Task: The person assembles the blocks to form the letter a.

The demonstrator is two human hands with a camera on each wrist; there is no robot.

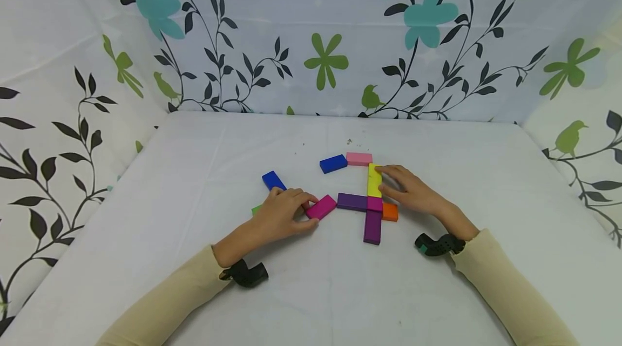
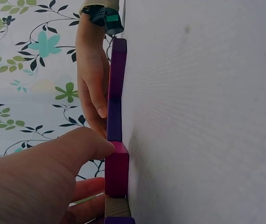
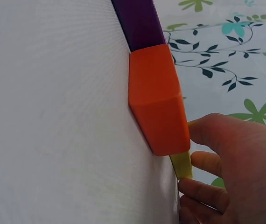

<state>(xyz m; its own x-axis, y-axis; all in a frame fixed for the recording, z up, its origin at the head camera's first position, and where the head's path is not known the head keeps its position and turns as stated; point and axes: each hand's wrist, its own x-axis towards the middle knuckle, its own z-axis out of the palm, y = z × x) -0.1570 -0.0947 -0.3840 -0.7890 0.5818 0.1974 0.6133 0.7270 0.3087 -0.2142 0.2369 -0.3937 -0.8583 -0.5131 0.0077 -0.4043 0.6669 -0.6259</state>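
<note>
My left hand [image 1: 279, 214] pinches a magenta block [image 1: 322, 208] between thumb and fingers; its far corner meets the end of a purple block [image 1: 352, 202]. In the left wrist view, the thumb lies along the upper edge of that magenta block [image 2: 116, 172]. My right hand [image 1: 413, 190] rests its loosely bent fingertips against the right side of a yellow block [image 1: 374, 180]. Below the yellow one, a smaller-looking magenta block [image 1: 374, 203] joins the purple block, an orange block [image 1: 390, 212] and a darker purple block [image 1: 372, 227].
A pink block [image 1: 359, 159] and a blue block [image 1: 333, 164] lie end to end at the top of the arrangement. Behind my left hand are another blue block [image 1: 274, 180] and a partly hidden green block [image 1: 255, 209]. A white cloth [image 1: 301, 292] covers the table.
</note>
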